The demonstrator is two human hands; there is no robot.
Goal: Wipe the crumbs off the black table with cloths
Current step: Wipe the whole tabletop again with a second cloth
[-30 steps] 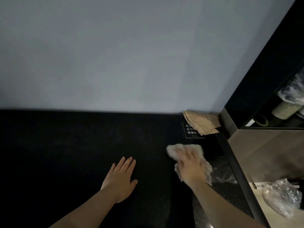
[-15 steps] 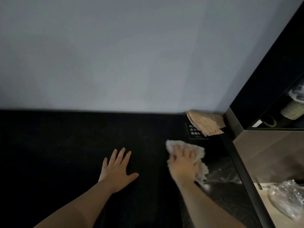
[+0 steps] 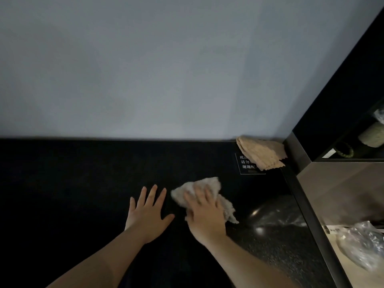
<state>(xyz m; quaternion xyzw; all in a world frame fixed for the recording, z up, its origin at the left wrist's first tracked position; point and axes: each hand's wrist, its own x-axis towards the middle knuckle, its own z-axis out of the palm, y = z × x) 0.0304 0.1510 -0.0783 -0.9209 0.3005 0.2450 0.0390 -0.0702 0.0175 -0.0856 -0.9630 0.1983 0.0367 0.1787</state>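
White cloth (image 3: 208, 185) lies bunched on the black counter (image 3: 62, 194), right of its middle, under the right-hand grip (image 3: 204, 217), whose fingers press down on it straight rather than curling round it. Just beside it the left-hand grip (image 3: 148, 217) rests flat on the bare counter, fingers spread, holding nothing. A folded tan cloth (image 3: 261, 152) lies in the far right corner against the wall, overlapping a small printed label (image 3: 245, 166).

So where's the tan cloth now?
Head view, far right: the tan cloth lies in the back corner of the black table, against the wall, overlapping a small sign.
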